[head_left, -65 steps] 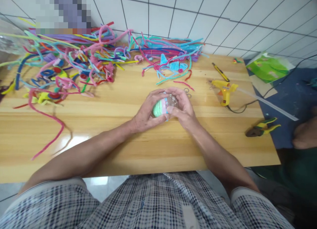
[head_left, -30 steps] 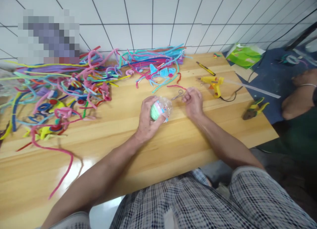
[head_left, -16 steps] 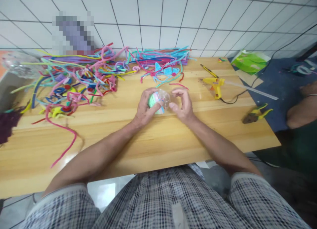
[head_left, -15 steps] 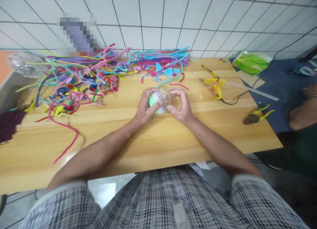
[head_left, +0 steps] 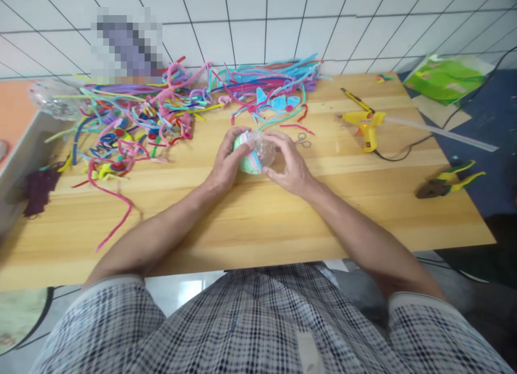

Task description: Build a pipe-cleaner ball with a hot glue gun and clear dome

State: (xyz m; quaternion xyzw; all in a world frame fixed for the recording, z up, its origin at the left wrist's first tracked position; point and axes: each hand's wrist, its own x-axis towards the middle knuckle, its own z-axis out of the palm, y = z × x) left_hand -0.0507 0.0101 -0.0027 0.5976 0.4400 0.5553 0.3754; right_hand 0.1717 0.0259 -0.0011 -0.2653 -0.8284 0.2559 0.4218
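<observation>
A clear plastic ball [head_left: 265, 151], wrapped on its left side in pale green with pink and blue bands around its middle, is held just above the wooden table or resting on it; I cannot tell which. My left hand [head_left: 226, 161] is closed around the green side, its thumb lying over the bands. On the clear side, my right hand [head_left: 294, 166] curves its fingers over the top and presses its thumb low near the blue band. Small scissors [head_left: 302, 140] lie just behind the right hand, partly hidden by it.
Heaped pipe cleaners [head_left: 161, 110] spread across the back left. A light blue fuzzy figure [head_left: 278, 102] lies behind the ball. On the right are a yellow glue gun [head_left: 365, 127] with its cord, a utility knife [head_left: 355, 99] and pliers [head_left: 438, 184].
My right hand has closed in on the clear side of the ball, where its fingers were apart before. The ball has turned slightly. The scissors have come into sight, and the whole view has shifted.
</observation>
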